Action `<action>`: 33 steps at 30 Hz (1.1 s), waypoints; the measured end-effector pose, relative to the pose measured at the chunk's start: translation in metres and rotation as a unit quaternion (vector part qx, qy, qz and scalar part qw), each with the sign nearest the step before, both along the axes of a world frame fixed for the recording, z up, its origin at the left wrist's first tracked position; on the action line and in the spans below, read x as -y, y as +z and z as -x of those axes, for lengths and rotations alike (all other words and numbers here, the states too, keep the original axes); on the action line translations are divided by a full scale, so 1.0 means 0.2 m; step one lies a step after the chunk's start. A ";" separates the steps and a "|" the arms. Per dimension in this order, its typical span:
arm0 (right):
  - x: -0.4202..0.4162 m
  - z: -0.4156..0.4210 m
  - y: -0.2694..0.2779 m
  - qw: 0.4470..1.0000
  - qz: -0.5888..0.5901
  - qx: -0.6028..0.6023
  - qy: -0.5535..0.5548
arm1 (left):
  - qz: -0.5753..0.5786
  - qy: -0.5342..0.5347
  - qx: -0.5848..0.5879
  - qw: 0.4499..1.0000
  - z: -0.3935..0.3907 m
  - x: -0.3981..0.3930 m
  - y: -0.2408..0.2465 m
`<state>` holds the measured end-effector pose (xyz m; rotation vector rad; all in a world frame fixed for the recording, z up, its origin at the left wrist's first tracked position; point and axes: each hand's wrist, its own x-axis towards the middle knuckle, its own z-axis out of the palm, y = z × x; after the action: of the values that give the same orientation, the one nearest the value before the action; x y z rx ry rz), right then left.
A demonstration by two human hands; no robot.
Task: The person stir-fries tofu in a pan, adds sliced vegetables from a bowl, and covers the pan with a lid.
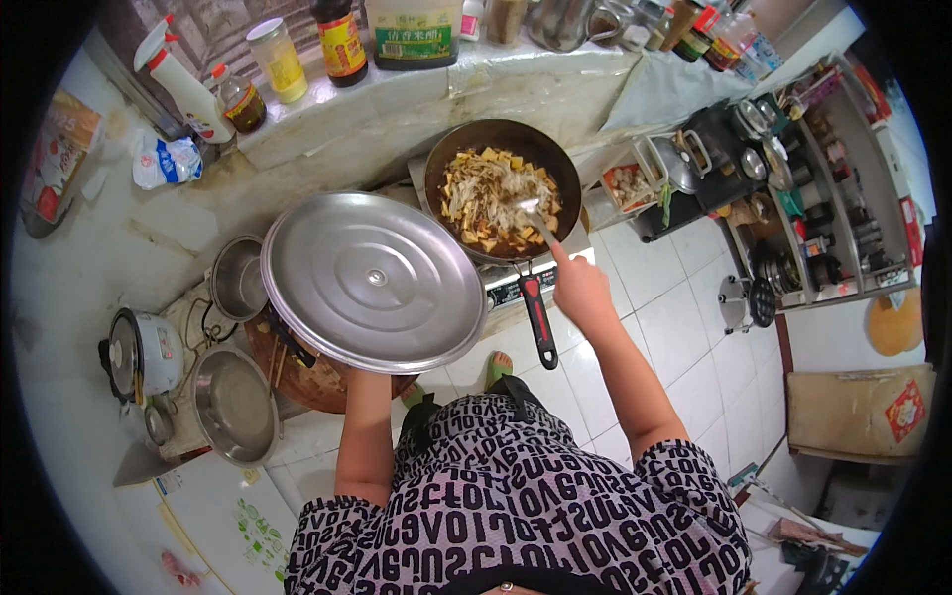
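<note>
My right hand (584, 290) grips the handle of a metal spatula (547, 234), with the index finger stretched along it. The spatula's blade rests among yellowish chunks and pale shreds of food (491, 193) in a dark wok (573, 171). The wok's black-and-red handle (538, 320) points towards me, just left of my right hand. A large round metal lid (416, 312) is held up left of the wok and overlaps its rim. My left forearm (366, 439) runs up beneath the lid, which hides my left hand and its grip.
Under the wok is an electric cooker with a control panel (513, 290). A round wooden chopping board (320, 390) carries a black-handled knife (294, 338). Metal basins (234, 401) and a rice cooker (152, 349) stand at left. Bottles (342, 44) line the ledge; a shelf rack (825, 223) is at right.
</note>
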<state>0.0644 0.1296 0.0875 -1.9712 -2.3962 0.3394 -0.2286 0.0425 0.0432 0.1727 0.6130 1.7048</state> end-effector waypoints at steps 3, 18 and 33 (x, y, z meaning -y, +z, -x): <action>0.01 -0.03 0.01 0.999 0.014 0.034 0.023 | 0.007 0.002 -0.004 1.000 -0.06 0.00 0.00; -0.21 -0.09 -0.10 0.998 -0.047 -0.032 0.011 | 0.009 0.007 -0.033 0.999 -0.12 0.00 0.01; 0.00 -0.08 0.08 0.997 0.026 -0.034 0.064 | 0.012 0.009 -0.052 0.999 -0.11 0.06 0.01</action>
<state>0.0814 0.1291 0.1033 -1.7972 -2.5010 0.4700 -0.2075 0.0306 0.0452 0.2393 0.7140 1.7135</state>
